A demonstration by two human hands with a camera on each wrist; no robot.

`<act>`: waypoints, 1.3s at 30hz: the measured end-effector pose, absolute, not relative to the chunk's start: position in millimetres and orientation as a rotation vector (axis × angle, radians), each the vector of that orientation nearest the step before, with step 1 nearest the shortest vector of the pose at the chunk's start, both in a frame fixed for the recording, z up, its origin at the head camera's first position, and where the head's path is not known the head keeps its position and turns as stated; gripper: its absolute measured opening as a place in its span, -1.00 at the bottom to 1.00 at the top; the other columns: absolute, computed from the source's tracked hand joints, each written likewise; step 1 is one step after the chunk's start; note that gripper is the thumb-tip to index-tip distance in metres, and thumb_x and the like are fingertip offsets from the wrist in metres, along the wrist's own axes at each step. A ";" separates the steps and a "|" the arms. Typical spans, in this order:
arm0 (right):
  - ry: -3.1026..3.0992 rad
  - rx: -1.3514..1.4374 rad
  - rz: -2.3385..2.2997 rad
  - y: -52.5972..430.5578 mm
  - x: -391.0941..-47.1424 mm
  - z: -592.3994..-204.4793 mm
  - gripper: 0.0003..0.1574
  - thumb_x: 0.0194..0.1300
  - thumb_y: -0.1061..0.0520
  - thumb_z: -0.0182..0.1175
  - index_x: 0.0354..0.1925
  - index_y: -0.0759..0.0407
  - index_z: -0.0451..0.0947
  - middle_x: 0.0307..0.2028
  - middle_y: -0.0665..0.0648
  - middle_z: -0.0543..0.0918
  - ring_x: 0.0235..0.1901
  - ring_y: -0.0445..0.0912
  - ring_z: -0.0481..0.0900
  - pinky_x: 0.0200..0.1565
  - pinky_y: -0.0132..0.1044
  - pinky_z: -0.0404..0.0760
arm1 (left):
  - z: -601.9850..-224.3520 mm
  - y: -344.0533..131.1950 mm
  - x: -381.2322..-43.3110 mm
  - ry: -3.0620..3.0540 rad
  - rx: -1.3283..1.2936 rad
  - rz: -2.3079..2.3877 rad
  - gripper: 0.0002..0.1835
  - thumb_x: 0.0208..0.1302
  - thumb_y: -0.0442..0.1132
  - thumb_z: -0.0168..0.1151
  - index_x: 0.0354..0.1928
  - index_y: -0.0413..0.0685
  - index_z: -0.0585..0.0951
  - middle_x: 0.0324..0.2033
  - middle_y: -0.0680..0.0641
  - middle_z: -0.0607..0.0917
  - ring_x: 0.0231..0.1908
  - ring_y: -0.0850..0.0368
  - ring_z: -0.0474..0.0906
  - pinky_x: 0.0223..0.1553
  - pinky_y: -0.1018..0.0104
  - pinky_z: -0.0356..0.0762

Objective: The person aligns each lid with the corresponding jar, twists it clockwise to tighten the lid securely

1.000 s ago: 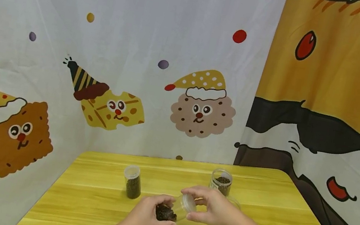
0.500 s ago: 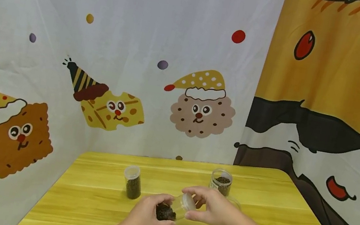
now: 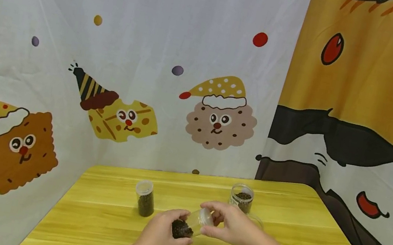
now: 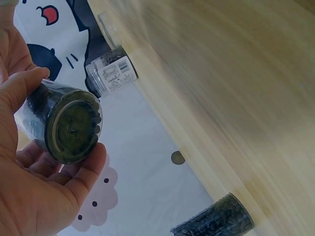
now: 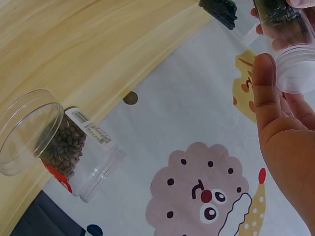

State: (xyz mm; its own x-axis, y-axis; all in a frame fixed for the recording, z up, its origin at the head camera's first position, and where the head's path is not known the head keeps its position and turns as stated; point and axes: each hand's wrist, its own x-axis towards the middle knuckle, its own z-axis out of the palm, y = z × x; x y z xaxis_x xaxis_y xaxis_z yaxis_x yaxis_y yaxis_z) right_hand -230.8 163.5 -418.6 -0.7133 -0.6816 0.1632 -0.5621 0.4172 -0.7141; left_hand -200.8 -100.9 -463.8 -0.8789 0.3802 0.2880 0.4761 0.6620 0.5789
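Observation:
In the head view my left hand (image 3: 158,233) grips the lower end of a clear plastic jar (image 3: 196,222) with dark contents, which is tilted above the table. The left wrist view shows thumb and fingers around the jar (image 4: 74,127), its base facing the camera. My right hand (image 3: 237,228) holds the translucent lid (image 3: 208,217) at the jar's other end between thumb and fingers. The lid (image 5: 297,73) sits on the jar's mouth in the right wrist view; whether it is tight, I cannot tell. Fingers hide part of the jar.
A capped jar of dark pieces (image 3: 145,203) stands on the yellow wood-grain table (image 3: 104,220), left of the hands. Behind my right hand is a lidless labelled jar of brown beans (image 3: 242,200). Beside it lies a round clear lid (image 5: 29,129). Cartoon-printed cloth (image 3: 153,10) hangs behind.
Both hands keep their hold on the jar and its lid. The lid end has tipped and shifted very slightly upward. The other jars have stayed put.

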 end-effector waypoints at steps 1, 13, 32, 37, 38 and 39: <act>2.513 -1.107 -1.177 163.3 -230.9 -418.6 -0.25 0.47 -0.19 0.37 0.44 0.11 0.50 -0.08 -0.04 0.79 -0.19 -0.31 0.73 -0.13 -0.36 0.75 | -463.7 -100.9 -200.8 -2.731 -0.706 -1.011 -0.37 0.17 0.03 0.66 0.25 0.02 0.69 0.06 0.04 0.82 0.05 0.11 0.77 0.06 0.12 0.78; 2.513 -1.056 -1.235 158.8 -230.4 -423.1 -0.24 0.49 -0.18 0.35 0.46 0.14 0.48 -0.04 -0.01 0.79 -0.18 -0.28 0.74 -0.10 -0.34 0.76 | -462.6 -99.7 -197.4 -2.686 -0.683 -0.911 -0.35 0.16 0.09 0.66 0.23 -0.02 0.70 0.05 0.01 0.82 0.03 0.05 0.78 0.04 0.06 0.79; 2.653 -1.273 -1.034 164.4 -230.4 -419.6 -0.11 0.37 -0.14 0.48 0.54 -0.03 0.42 0.36 0.09 0.64 0.08 -0.18 0.71 0.06 -0.19 0.77 | -462.2 -100.0 -198.2 -2.673 -0.684 -0.859 -0.36 0.13 0.02 0.68 0.23 -0.02 0.70 0.03 0.01 0.84 0.01 0.07 0.78 0.03 0.06 0.79; 2.603 -1.256 -1.041 164.9 -230.7 -418.2 -0.24 0.38 -0.06 0.49 0.46 -0.01 0.51 0.26 0.08 0.71 -0.01 -0.26 0.73 0.02 -0.32 0.77 | -462.9 -99.4 -199.0 -2.689 -0.701 -0.851 -0.36 0.15 0.05 0.67 0.24 0.00 0.70 0.03 0.04 0.83 0.02 0.10 0.78 0.04 0.08 0.79; 2.597 -1.247 -1.047 164.7 -230.7 -418.0 -0.25 0.39 -0.06 0.48 0.46 -0.01 0.51 0.24 0.09 0.71 -0.02 -0.27 0.73 0.01 -0.33 0.77 | -463.1 -99.2 -199.0 -2.691 -0.703 -0.854 -0.36 0.15 0.05 0.67 0.24 0.01 0.70 0.03 0.04 0.83 0.01 0.10 0.78 0.04 0.08 0.79; 2.592 -1.239 -1.054 164.5 -230.5 -417.8 -0.25 0.39 -0.06 0.48 0.45 0.00 0.51 0.23 0.09 0.72 -0.03 -0.28 0.73 0.00 -0.34 0.77 | -463.5 -99.1 -199.1 -2.691 -0.702 -0.859 -0.36 0.15 0.05 0.67 0.24 0.01 0.70 0.03 0.04 0.83 0.01 0.11 0.78 0.04 0.08 0.79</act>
State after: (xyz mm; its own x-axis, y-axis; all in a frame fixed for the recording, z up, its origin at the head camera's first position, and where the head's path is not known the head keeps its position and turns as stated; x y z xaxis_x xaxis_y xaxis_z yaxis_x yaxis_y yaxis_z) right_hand -230.5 164.5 -417.8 -0.6695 -0.7127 0.2092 -0.6564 0.4359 -0.6157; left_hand -199.1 -99.1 -463.5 -0.8586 0.3725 0.3521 0.5077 0.7132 0.4833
